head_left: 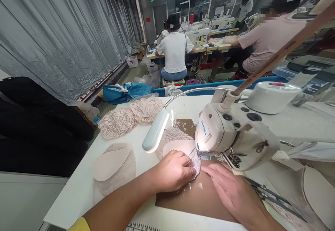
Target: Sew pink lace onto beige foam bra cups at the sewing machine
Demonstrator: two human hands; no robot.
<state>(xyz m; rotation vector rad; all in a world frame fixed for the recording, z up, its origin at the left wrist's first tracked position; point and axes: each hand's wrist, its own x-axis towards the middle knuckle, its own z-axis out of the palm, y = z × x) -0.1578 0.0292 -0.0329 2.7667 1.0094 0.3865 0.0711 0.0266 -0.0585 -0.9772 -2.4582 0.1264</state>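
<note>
My left hand (175,171) is closed, pinching the edge of a lace-covered beige cup piece (180,146) at the needle area of a white sewing machine (235,129). My right hand (230,185) lies flat with fingers stretched out on a brown plate (193,199), its fingertips touching the lace edge near the presser foot. The needle itself is hidden under the machine head.
A gooseneck lamp (155,131) hangs over the table. Stacked beige cup pieces (112,163) lie at left, lace cups (131,117) farther back, another beige cup (318,196) at right. A wooden stick (282,49) rises right. Two people sew at tables behind. Grey curtain left.
</note>
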